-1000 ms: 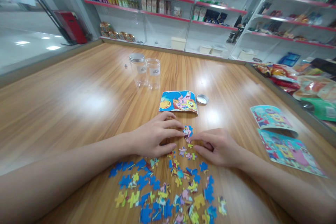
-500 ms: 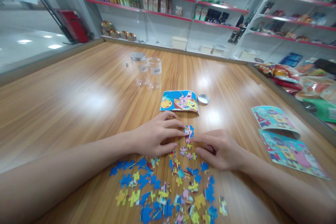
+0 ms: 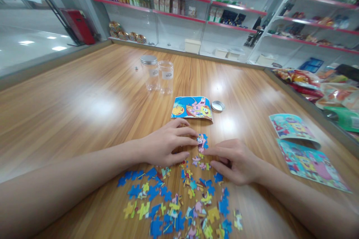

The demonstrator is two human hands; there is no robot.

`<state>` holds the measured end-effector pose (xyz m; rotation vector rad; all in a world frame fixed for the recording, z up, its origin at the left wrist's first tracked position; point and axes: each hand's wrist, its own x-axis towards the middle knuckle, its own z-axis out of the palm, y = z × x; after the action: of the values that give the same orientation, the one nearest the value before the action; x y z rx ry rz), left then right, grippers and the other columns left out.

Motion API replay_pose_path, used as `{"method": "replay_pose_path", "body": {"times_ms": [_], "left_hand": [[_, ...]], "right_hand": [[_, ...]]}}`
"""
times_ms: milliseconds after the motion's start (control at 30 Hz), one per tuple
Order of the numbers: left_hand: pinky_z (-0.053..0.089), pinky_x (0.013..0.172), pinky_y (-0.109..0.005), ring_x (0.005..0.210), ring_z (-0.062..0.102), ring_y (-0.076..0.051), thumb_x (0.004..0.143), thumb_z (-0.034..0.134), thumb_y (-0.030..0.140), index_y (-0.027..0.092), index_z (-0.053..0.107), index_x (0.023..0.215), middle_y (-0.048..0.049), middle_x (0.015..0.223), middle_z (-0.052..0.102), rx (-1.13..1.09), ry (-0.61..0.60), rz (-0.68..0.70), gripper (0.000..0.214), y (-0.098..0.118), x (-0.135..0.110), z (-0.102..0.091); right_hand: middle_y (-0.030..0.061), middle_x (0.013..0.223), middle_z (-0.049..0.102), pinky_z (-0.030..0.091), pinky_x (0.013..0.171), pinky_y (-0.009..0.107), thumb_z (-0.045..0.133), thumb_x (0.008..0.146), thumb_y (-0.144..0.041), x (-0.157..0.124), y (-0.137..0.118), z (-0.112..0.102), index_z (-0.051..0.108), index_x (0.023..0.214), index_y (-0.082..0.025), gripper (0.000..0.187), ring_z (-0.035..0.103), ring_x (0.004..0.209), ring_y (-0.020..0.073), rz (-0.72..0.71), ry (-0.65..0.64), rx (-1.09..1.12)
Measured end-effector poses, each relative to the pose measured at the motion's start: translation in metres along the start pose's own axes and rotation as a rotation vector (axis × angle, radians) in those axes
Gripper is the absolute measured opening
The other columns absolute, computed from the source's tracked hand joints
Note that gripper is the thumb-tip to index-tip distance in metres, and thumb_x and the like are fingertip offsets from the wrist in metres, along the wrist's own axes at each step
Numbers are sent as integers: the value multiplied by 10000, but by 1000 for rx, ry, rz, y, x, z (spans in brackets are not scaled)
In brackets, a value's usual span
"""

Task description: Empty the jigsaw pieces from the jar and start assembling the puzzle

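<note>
A small joined cluster of pink and blue puzzle pieces [image 3: 201,141] lies on the wooden table [image 3: 84,104]. My left hand [image 3: 165,145] rests left of it, fingers pinched on its left edge. My right hand [image 3: 235,160] lies to the right, index finger stretched to the cluster's lower right edge, the other fingers curled. Several loose blue, yellow and pink puzzle pieces [image 3: 179,201] are spread in front of both hands. A cartoon reference picture [image 3: 192,107] lies just beyond the hands.
Two clear plastic jars [image 3: 157,76], one with a metal lid, stand further back. A loose metal lid [image 3: 217,105] lies beside the picture. Two more cartoon pictures [image 3: 303,145] lie at right. Snack bags [image 3: 316,86] and store shelves [image 3: 196,3] line the far sides.
The hands stay almost still on the cluster; my right hand has shifted slightly. The view has drifted a little.
</note>
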<state>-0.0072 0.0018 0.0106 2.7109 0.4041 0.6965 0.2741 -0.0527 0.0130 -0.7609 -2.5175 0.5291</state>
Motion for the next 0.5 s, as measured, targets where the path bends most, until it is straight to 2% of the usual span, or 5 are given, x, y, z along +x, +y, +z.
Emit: {"method": "replay_pose_path", "body": {"times_ms": [200,500], "left_hand": [[416,1109,-523,1219,475,-310,897,637,251,234,673,1284,-102,1318,628,42,-54,23,389,1,1,-1],[424,1092,-519,1215,473,-313,906,637,259,217,654,1311,-108,1335,624,46,-44,27,408,-1,0,0]], "right_hand": [[-46,579,553,387,542,265,584,918,-191,2,-1,-1,657,1227,-152,321,497,516,117,0,1,21],[-53,563,533,383,541,263,579,929,-207,0,0,-2,666,1222,-159,310,500,505,115,15,-5,17]]}}
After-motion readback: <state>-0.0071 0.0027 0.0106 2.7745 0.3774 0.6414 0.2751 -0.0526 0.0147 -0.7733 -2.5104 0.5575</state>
